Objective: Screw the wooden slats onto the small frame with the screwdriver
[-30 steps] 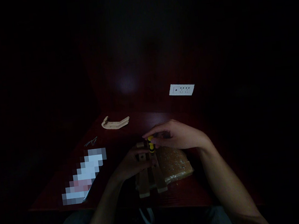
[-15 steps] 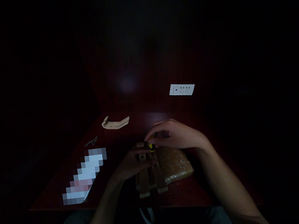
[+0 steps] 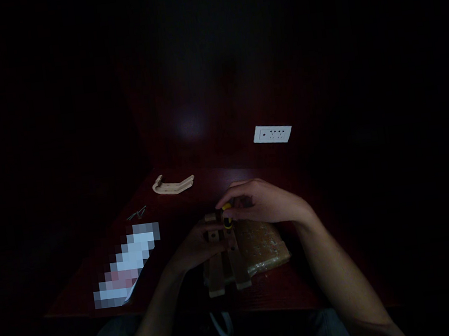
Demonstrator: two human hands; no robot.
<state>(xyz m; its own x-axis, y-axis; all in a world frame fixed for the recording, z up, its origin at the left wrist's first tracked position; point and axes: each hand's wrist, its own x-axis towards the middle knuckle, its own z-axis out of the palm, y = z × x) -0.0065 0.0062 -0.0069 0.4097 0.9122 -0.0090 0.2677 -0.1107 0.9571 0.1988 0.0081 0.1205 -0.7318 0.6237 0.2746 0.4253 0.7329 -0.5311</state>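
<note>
Pinched in the fingers of my right hand (image 3: 259,199) is a yellow and black screwdriver (image 3: 227,221), held upright over a wooden frame. Its tip is hidden from me. The frame (image 3: 240,267) has two wooden strips with dark holes, joined by a crosspiece at the far end. My left hand (image 3: 195,248) grips the strips, its fingers reaching across them. Under the frame lies a flat brown slab (image 3: 262,245) in shiny clear wrap.
A pale curved wooden piece (image 3: 173,187) lies at the back left of the dark red table (image 3: 175,299). Several screws (image 3: 137,213) are nearer, above a blurred-out flat object (image 3: 132,264). A white power socket (image 3: 273,134) sits on the back wall.
The screwdriver handle has turned slightly within my right fingers, showing its yellow and black parts differently. My left hand and the wooden frame stay where they were.
</note>
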